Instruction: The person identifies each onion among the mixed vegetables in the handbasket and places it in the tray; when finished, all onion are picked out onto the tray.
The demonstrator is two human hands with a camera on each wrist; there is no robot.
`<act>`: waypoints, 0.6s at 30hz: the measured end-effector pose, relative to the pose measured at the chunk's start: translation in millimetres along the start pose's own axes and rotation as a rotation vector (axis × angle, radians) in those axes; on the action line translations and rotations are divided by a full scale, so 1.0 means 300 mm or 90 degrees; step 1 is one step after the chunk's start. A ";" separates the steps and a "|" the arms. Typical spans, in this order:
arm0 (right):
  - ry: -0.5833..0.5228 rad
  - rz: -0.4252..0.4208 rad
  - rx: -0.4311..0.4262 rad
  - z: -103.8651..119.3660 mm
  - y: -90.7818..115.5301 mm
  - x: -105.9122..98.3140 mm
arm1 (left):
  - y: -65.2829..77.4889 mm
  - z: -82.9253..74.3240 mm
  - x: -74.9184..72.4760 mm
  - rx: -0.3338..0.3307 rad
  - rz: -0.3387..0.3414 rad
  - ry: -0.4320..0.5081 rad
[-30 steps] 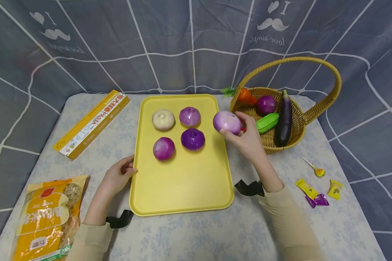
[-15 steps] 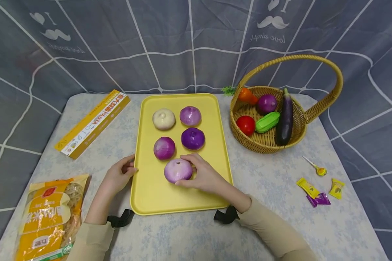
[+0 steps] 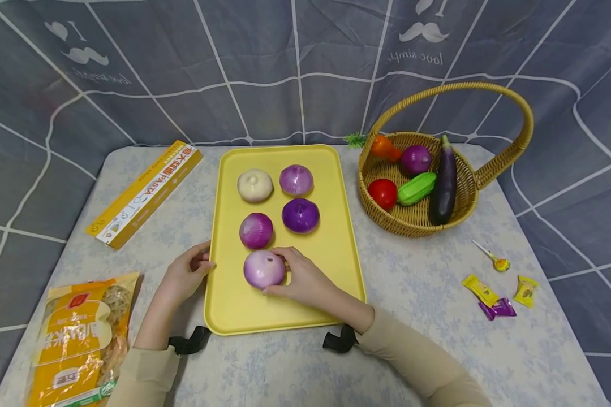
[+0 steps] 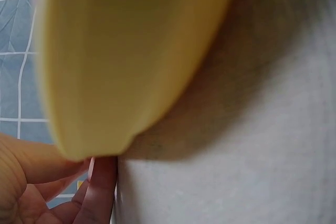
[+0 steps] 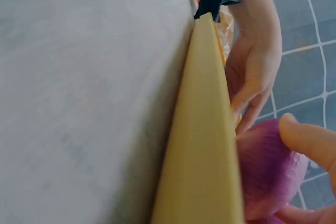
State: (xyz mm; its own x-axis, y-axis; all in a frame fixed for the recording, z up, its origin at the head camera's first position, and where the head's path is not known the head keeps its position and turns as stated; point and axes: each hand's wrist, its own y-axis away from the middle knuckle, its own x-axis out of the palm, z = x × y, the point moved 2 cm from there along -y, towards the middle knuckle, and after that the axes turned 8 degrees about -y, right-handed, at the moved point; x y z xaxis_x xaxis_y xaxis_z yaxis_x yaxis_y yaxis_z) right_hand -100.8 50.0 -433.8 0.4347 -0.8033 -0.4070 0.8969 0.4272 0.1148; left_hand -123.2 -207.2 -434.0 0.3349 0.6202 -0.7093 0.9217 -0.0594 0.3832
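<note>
My right hand (image 3: 305, 280) grips a pale purple-and-white onion (image 3: 262, 270) low in the yellow tray (image 3: 305, 314), thumb and fingers around its right side. In the right wrist view the onion (image 5: 270, 174) shows behind the tray's side, held between thumb and fingers. At the tray's left edge, my left hand (image 3: 183, 274) holds the rim; the left wrist view has its thumb and fingertips against the tray's edge. Further up in the tray sit a white onion (image 3: 255, 185), a light purple onion (image 3: 296, 180), a dark purple onion (image 3: 300, 215) and a magenta onion (image 3: 256, 230).
Right of the tray stands a wicker basket (image 3: 402, 226) with an eggplant (image 3: 443, 186), a tomato (image 3: 383, 194) and other vegetables. A lollipop (image 3: 500, 264) and wrapped candies (image 3: 481, 290) lie to the right. A pasta box (image 3: 145, 195) and a noodle bag (image 3: 78, 342) lie left.
My right hand has carried the pale onion from beside the basket leftward and down into the tray's lower part, left of where it was half a second ago. The left hand stays at the rim.
</note>
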 end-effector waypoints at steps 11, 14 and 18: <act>0.003 -0.065 -0.031 0.055 0.028 -0.144 | -0.002 0.004 0.007 -0.015 0.000 0.002; -0.027 -0.160 -0.046 0.082 0.033 -0.285 | -0.002 0.005 0.007 -0.008 -0.002 0.000; -0.043 -0.290 -0.017 0.089 0.042 -0.505 | -0.003 0.003 0.007 -0.002 -0.005 0.000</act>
State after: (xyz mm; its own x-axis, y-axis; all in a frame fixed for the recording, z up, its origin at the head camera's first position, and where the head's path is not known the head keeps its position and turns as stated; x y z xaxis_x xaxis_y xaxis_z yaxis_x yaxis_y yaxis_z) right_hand -153.1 166.0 -346.6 0.0022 -0.9366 -0.3504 0.9957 0.0344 -0.0857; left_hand -123.2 -206.7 -436.5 0.3280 0.6207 -0.7121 0.9235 -0.0521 0.3800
